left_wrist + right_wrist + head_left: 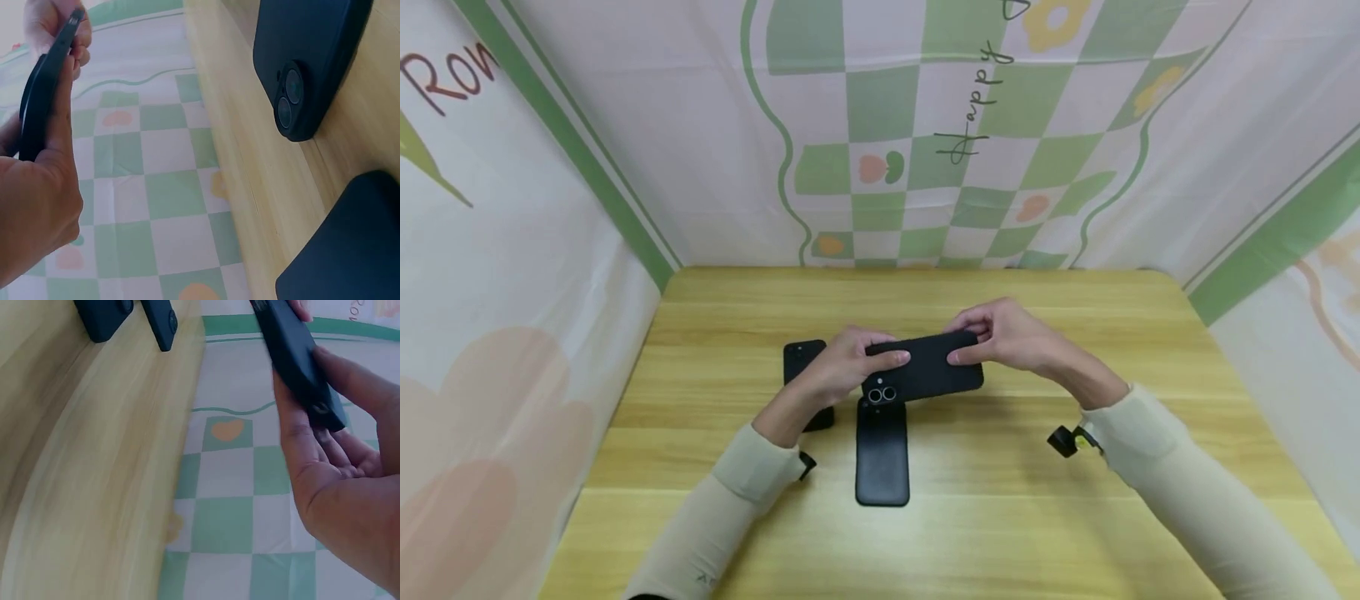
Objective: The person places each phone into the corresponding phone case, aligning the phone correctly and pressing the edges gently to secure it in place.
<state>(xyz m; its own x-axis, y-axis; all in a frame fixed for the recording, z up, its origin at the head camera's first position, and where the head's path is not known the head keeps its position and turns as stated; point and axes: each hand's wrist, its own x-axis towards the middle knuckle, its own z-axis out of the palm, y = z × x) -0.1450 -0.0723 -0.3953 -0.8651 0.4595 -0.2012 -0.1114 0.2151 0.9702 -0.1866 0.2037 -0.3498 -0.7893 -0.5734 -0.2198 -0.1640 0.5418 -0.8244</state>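
Above the table, both hands hold a black smartphone (928, 367) sideways by its two ends, its back with two ringed camera lenses facing up. My left hand (848, 365) pinches the left end, thumb on the back near the lenses. At the opposite end, my right hand (1006, 333) grips with its thumb on the back and its fingers underneath. A second black phone (882, 462) lies directly below on the table, its top edge partly covered by the held one. Partly hidden behind the left hand and wrist is a third black phone (801, 357).
The wooden table (1037, 517) carries the two lying phones. A green and white checked cloth (940, 125) hangs behind its far edge, and printed cloth hangs on both sides. A small black wrist device (1063, 442) sticks out from the right cuff.
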